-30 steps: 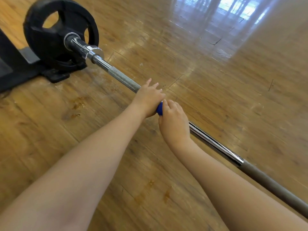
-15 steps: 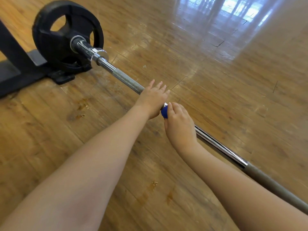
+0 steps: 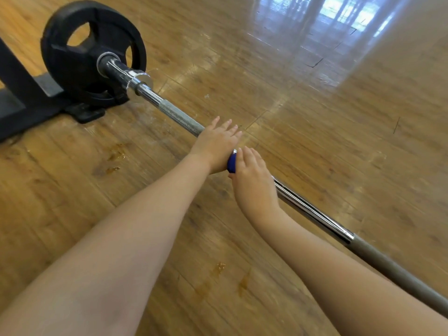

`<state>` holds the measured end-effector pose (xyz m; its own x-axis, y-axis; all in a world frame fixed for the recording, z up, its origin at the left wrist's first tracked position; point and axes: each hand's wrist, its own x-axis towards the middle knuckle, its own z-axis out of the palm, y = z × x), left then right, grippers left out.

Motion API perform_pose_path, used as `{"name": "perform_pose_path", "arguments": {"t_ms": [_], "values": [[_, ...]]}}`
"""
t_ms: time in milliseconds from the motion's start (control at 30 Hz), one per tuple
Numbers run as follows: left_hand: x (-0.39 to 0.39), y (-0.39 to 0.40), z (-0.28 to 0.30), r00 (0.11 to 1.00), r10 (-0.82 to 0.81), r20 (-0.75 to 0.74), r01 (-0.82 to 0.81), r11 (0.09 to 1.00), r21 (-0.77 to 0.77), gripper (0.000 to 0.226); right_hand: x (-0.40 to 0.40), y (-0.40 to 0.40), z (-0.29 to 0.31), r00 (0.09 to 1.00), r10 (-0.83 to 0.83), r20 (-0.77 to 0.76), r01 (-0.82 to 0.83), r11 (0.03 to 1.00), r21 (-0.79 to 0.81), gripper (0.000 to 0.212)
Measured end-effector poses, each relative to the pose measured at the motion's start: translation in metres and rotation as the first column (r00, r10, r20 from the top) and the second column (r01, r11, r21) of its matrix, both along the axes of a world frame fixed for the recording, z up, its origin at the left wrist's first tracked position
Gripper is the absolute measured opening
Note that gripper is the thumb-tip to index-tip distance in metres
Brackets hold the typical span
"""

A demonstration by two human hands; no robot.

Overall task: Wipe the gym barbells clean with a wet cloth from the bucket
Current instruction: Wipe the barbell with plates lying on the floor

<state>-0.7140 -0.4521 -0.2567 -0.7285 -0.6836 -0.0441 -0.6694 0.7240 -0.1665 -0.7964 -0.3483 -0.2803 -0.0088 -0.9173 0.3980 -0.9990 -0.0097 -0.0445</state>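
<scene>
The barbell (image 3: 312,210) lies low over the wooden floor (image 3: 315,132), running from the upper left to the lower right edge of the view; its shaft shows a knurled grey band near the collar, a polished chrome stretch beyond the hands, and a matte grey section at the lower right. A blue cloth (image 3: 232,162) sits on the shaft at mid-length, wedged between the two hands; only a narrow strip of it shows, the remainder being covered. The left hand (image 3: 215,144) rests over the bar on the plate side of the cloth, fingers extended forward and slightly spread, palm down on the shaft; whether it also holds part of the cloth beneath the palm cannot be told. The right hand (image 3: 254,185) lies on the bar just beside the cloth on the other side, fingers curled over shaft and cloth edge, grasping them; the two hands touch or nearly touch at the cloth. Both forearms are bare and reach in from the bottom edge. At the upper left a black weight plate (image 3: 80,59) is mounted on the sleeve behind a chrome collar; beside it stands a black rack base (image 3: 21,103) on the floor. Several brownish stains mark the floorboards; window light reflects at the upper right.
</scene>
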Motion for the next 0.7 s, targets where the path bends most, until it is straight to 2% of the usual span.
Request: {"name": "perform_pose_path", "arguments": {"t_ms": [133, 267, 367, 400, 467, 500, 600, 700], "values": [[-0.001, 0.002, -0.001, 1.0, -0.001, 0.006, 0.001, 1.0, -0.007, 0.054, -0.012, 0.011, 0.0, 0.997, 0.048, -0.057, -0.047, 0.999, 0.018, 0.061], [-0.004, 0.0, 0.004, 0.997, -0.001, 0.077, 0.0, 1.0, 0.013, 0.047, -0.043, 0.05, -0.001, 0.988, 0.04, -0.147, -0.038, 0.999, 0.012, 0.066], [-0.01, -0.006, 0.015, 0.987, -0.014, 0.162, -0.01, 0.989, 0.146, 0.019, -0.042, 0.048, -0.001, 0.996, -0.02, -0.09, 0.022, 1.0, 0.021, 0.066], [-0.011, -0.008, 0.02, 0.984, -0.01, 0.176, -0.024, 0.982, 0.19, 0.014, -0.038, 0.043, 0.0, 0.998, -0.042, -0.056, 0.043, 0.999, 0.016, 0.065], [-0.012, -0.009, 0.022, 0.983, -0.013, 0.185, -0.022, 0.983, 0.182, 0.012, -0.029, 0.032, 0.001, 0.998, -0.057, -0.022, 0.057, 0.998, 0.003, 0.064], [-0.012, -0.008, 0.018, 0.986, -0.021, 0.166, -0.004, 0.989, 0.147, 0.014, -0.025, 0.026, 0.001, 0.998, -0.055, -0.014, 0.055, 0.998, -0.005, 0.063], [-0.005, -0.002, 0.006, 0.999, -0.034, 0.028, 0.033, 0.999, 0.032, 0.047, -0.01, 0.014, 0.0, 0.998, -0.051, 0.039, 0.052, 0.998, -0.031, 0.059], [0.002, 0.003, 0.003, 0.998, -0.062, -0.019, 0.062, 0.998, -0.026, 0.059, -0.005, 0.01, 0.001, 0.997, -0.048, 0.053, 0.05, 0.998, -0.03, 0.057]]}}
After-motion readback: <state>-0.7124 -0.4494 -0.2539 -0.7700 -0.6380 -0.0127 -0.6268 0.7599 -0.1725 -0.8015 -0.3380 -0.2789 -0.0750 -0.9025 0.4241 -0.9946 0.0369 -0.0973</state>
